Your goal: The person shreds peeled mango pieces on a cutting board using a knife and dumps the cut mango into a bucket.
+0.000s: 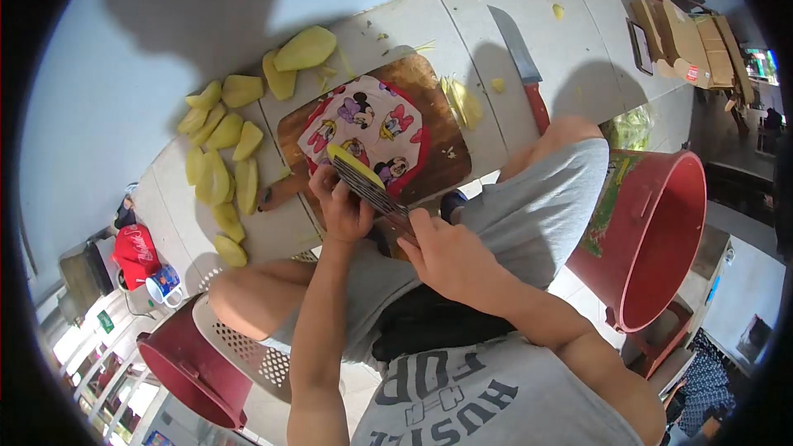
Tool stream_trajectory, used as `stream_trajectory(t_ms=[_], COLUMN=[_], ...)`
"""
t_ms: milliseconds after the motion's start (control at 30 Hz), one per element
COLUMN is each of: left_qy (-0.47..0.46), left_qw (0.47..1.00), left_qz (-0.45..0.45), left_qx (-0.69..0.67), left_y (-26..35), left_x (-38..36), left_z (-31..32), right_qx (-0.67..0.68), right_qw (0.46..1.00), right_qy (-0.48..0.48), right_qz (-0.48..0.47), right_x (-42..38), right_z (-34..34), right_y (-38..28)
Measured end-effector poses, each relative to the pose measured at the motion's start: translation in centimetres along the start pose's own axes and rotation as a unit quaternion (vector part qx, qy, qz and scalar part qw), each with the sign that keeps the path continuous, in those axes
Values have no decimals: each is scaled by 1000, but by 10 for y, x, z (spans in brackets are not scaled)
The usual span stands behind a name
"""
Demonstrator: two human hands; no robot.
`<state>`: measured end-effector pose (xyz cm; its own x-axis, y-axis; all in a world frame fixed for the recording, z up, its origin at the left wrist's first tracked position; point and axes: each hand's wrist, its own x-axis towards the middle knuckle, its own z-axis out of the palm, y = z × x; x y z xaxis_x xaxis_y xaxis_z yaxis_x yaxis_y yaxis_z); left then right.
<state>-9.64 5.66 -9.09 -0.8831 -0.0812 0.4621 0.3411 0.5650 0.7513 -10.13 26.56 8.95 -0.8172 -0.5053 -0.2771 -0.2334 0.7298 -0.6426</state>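
My left hand (340, 206) is closed round a yellow-green slice (357, 167) of peeled fruit or vegetable, its far end showing past the fingers. My right hand (450, 256) grips the handle of a ridged metal blade tool (372, 190), which lies against the slice. Below them is a round cloth (363, 120) with cartoon figures and a red edge, on a wooden board (450, 144). Several peeled pieces (225, 132) are spread left of the board. Thin shreds and a pale piece (465, 103) lie at its right edge.
A knife with a red handle (535, 99) lies on the tiled surface (462, 0) at the right. A large red bin (686, 231) stands at the right, another red bin (194, 367) at the lower left. Cardboard boxes (686, 41) sit at the upper right, a mug (165, 285) at the left.
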Motion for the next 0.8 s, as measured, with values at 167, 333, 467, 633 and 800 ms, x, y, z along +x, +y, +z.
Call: stream_trajectory(t_ms=[167, 333, 467, 633, 800], left_qy=[7, 26, 16, 1, -12], left_qw=[1000, 999, 1000, 1000, 998], left_qz=[12, 27, 16, 22, 17], left_qx=[17, 19, -15, 0, 55], left_y=[3, 4, 5, 2, 4], left_x=[7, 7, 7, 8, 7], left_z=[-3, -1, -4, -3, -6], right_qx=[29, 14, 29, 51, -25], right_qw=[1000, 1000, 999, 998, 1000], right_qy=[-1, -22, 13, -12, -8], right_qz=[-4, 5, -18, 20, 4], right_x=[6, 19, 52, 44, 5], right_z=[2, 9, 44, 33, -6], right_y=[6, 11, 36, 28, -1])
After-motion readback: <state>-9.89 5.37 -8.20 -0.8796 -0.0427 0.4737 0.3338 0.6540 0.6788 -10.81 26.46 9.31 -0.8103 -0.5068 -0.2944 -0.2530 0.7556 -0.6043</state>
